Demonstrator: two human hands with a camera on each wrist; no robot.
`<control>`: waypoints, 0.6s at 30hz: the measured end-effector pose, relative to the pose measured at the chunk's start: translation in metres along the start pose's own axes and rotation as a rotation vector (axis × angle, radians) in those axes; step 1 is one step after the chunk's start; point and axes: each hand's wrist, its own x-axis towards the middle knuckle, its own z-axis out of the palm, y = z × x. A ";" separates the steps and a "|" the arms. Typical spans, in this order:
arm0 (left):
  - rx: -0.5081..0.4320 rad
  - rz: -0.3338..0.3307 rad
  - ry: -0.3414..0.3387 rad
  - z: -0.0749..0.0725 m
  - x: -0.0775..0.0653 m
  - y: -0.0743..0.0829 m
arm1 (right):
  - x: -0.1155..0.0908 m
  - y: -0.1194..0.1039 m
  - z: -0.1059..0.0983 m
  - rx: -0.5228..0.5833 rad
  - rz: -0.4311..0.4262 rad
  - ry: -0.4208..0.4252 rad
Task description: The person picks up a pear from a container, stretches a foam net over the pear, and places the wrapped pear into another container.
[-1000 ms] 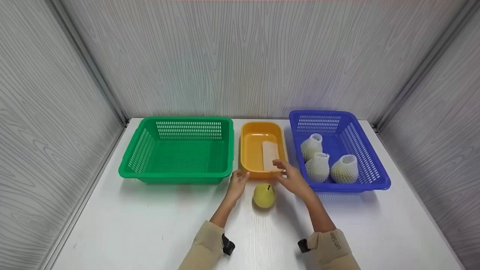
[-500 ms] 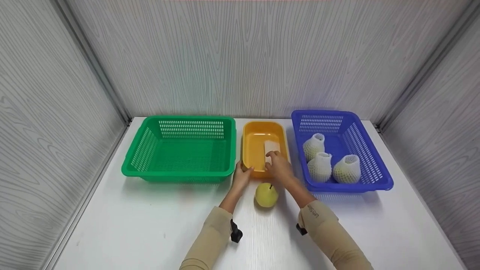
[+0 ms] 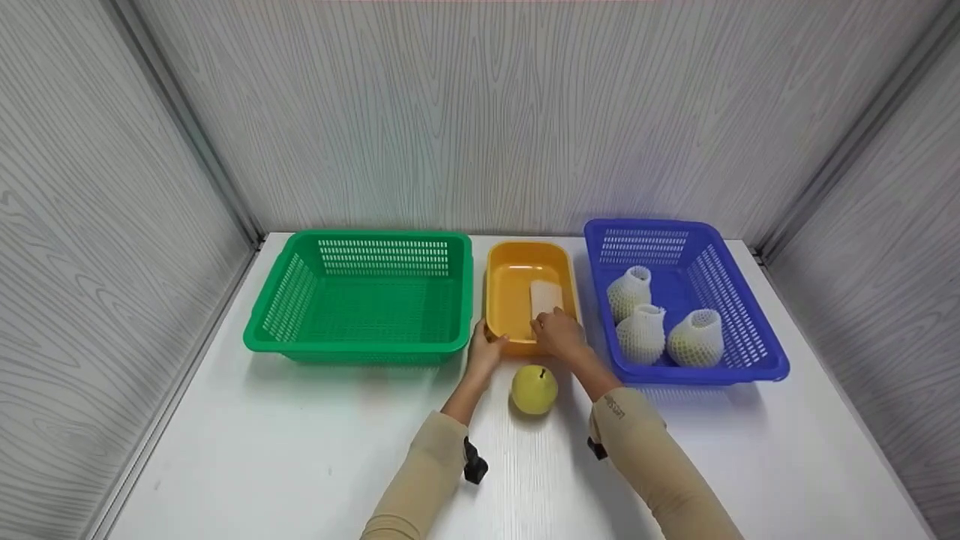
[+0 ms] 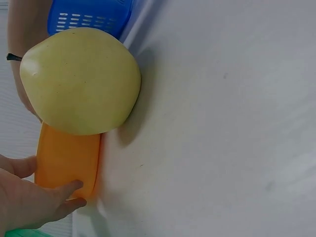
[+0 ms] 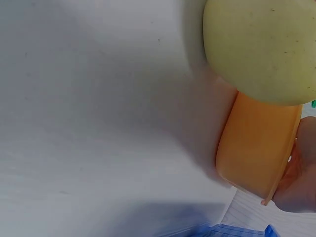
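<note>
A yellow-green pear stands on the table in front of a small orange tray, its stem pointing up. My left hand holds the tray's near left corner, thumb at the rim and fingers along the outer side. Inside the tray, along its right side, lies a flat white foam fruit net. My right hand reaches over the near rim, its curled fingers pinching the near end of the net; the fingertips are partly hidden. In both wrist views the pear, large and close, covers part of the tray.
To the left stands a green basket with nothing in it. On the right, a blue basket holds several pears in white foam nets. Wood-grain panels enclose the white table at the back and sides.
My right hand has moved from the tray's right rim into the tray, and its fingers have curled onto the foam net. My left hand has moved up and taken hold of the tray corner.
</note>
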 end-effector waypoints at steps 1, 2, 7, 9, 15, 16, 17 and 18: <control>-0.005 -0.004 -0.001 0.000 -0.003 0.006 | 0.000 -0.001 0.000 -0.005 0.008 -0.006; -0.008 -0.005 0.000 0.000 -0.007 0.013 | 0.001 -0.002 0.000 -0.004 0.019 -0.011; 0.023 -0.152 0.027 0.005 -0.043 0.084 | 0.006 -0.007 0.002 0.023 0.081 -0.009; 0.028 -0.155 0.036 0.005 -0.044 0.087 | 0.009 -0.009 0.002 0.043 0.118 -0.007; 0.052 -0.062 0.042 0.004 -0.023 0.040 | 0.013 -0.011 0.002 0.084 0.242 -0.039; 0.053 -0.064 0.042 0.004 -0.025 0.044 | 0.014 -0.011 0.002 0.080 0.251 -0.038; 0.045 -0.076 0.043 0.005 -0.026 0.045 | 0.014 -0.011 0.002 0.075 0.257 -0.034; 0.045 -0.105 0.038 0.006 -0.032 0.058 | 0.014 -0.010 0.002 0.072 0.262 -0.026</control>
